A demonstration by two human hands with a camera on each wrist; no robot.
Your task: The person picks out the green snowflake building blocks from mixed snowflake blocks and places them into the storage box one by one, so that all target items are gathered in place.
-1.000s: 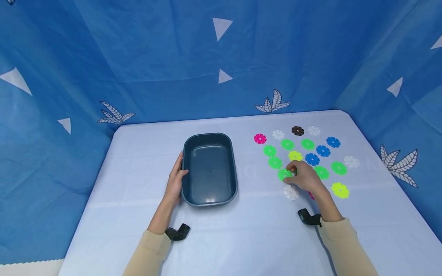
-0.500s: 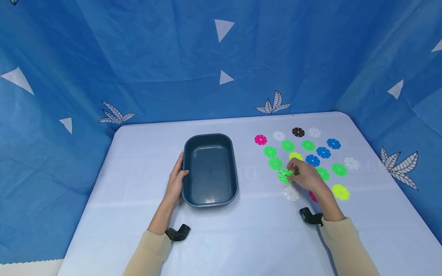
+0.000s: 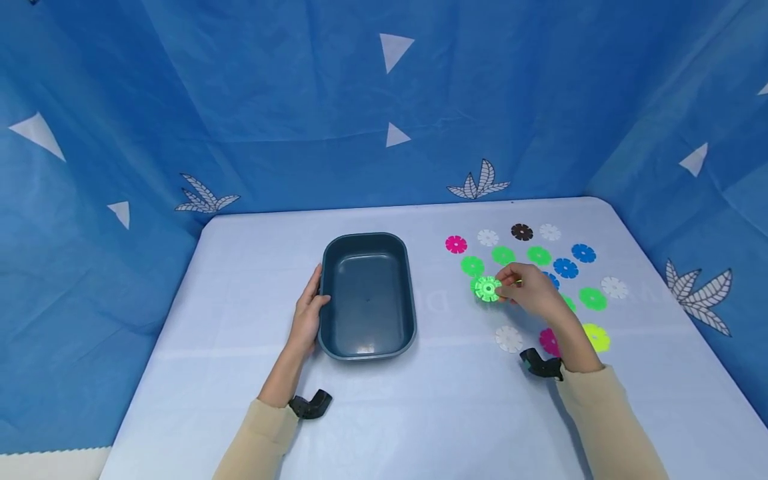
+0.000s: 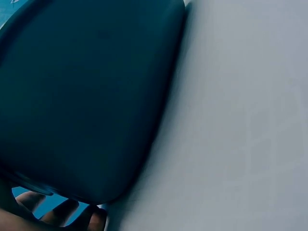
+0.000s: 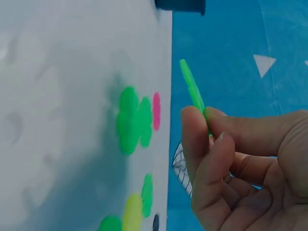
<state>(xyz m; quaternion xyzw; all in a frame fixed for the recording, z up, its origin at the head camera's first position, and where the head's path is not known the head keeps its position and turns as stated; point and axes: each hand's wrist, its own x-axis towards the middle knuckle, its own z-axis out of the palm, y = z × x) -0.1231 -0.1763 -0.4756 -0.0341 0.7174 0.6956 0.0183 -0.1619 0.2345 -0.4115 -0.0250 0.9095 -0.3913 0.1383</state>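
My left hand (image 3: 305,320) holds the dark blue-grey plastic basin (image 3: 367,303) by its left side, thumb over the rim and fingers along the outer wall. In the left wrist view, fingertips (image 4: 98,219) show at the edge of the basin (image 4: 86,106). To the right, my right hand (image 3: 531,290) pinches a green notched snowflake disc (image 3: 487,289) between thumb and forefinger, raised off the table. The right wrist view shows that disc (image 5: 192,89) edge-on. A flat green disc lies partly hidden beneath it in the head view.
Several notched discs lie flat at the right: a pink one (image 3: 456,245), a brown one (image 3: 522,232), blue (image 3: 566,268), green (image 3: 593,299), yellow (image 3: 597,338) and white (image 3: 509,339). Behind the white-covered table (image 3: 252,267) hangs a blue printed cloth (image 3: 300,100).
My right hand has lifted the green snowflake disc off the table and moved it slightly up and left, uncovering more of the pink disc near the wrist. The left hand and basin stay put.
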